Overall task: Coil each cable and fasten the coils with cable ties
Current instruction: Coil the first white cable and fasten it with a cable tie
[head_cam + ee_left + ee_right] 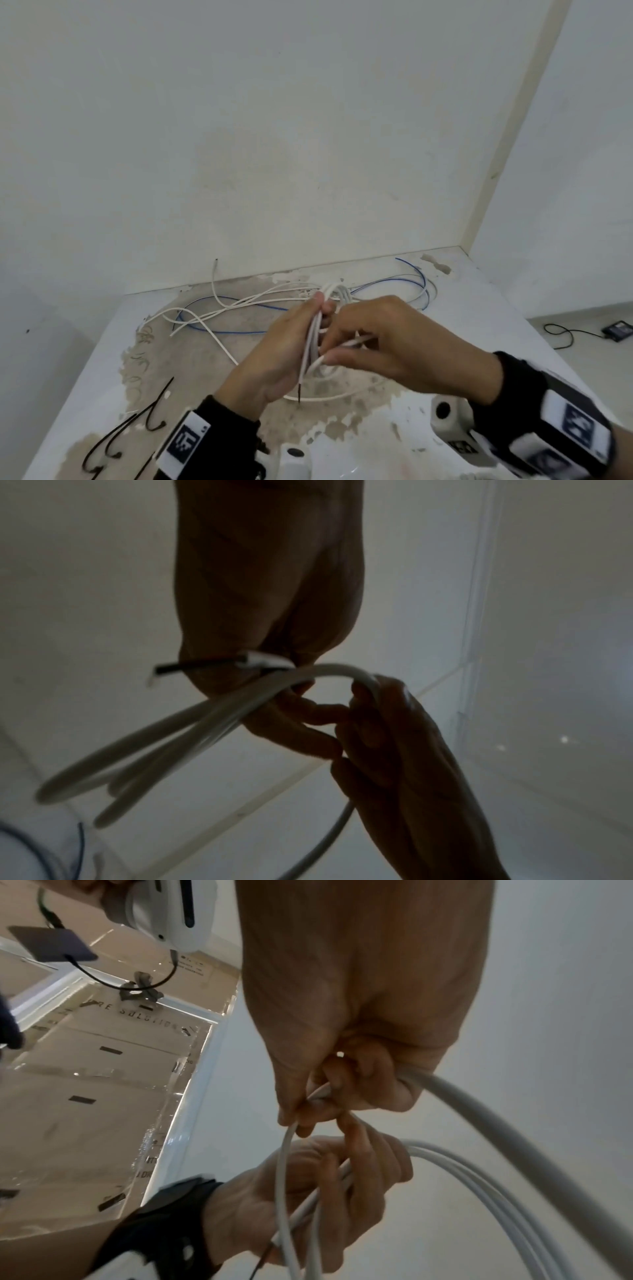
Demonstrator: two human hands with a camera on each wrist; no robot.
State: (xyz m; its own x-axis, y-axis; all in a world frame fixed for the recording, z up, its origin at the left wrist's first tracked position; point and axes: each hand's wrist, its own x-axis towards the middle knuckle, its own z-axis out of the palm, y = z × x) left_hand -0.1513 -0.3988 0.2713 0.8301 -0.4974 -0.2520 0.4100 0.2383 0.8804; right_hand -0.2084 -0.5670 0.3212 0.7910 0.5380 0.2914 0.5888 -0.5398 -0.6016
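My left hand (291, 346) grips a white cable coil (337, 291) of several loops, held upright over the table. The cable's dark stripped end (300, 394) sticks out below the palm. My right hand (373, 342) is just right of the coil and pinches a strand of the same white cable (320, 1093) between thumb and fingers. In the right wrist view the left hand (308, 1191) is wrapped round the loops (479, 1175). The left wrist view shows the loops (154, 750) fanning out from my curled fingers (301, 723). Black cable ties (150, 411) lie at the table's near left.
Loose white cables (212, 308) and a blue cable (233, 332) sprawl across the back of the white table (479, 325), whose top is peeled in brown patches. Walls meet behind it. A small black device (616, 330) with a cord lies on the floor at right. Cardboard boxes (85, 1069) stand nearby.
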